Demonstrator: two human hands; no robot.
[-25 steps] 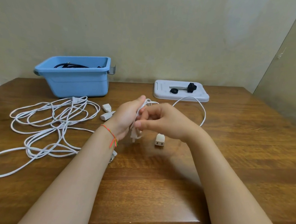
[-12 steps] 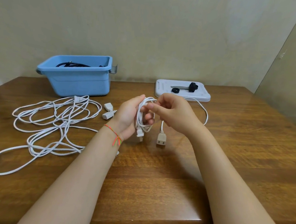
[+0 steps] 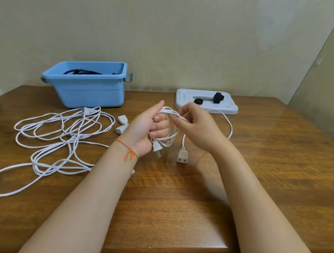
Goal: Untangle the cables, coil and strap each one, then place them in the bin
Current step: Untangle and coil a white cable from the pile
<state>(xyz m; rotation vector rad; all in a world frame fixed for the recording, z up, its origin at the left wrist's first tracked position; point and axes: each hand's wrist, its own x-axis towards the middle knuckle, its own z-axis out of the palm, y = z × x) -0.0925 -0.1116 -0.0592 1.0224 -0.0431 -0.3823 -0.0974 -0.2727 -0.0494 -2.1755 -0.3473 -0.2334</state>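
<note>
— Which step is being worked?

— A white extension cord (image 3: 169,126) is being coiled above the table (image 3: 257,171). The loops are being gripped in the left hand (image 3: 148,131), fingers curled round them, while the strand is being pinched by the right hand (image 3: 197,128) just beside.

— And next?

— Probably the slack trailing right, ending in the hanging socket (image 3: 182,156), is being wound in; then a strap from the white tray (image 3: 206,101) is needed, before the blue bin (image 3: 90,90).

— The rest?

— A tangled white cable (image 3: 59,139) is being left lying at the left.

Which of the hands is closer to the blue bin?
The left hand. It grips the coiled white cable a little in front and to the right of the blue bin. The right hand pinches the same cable farther right, in front of the white tray.
</note>
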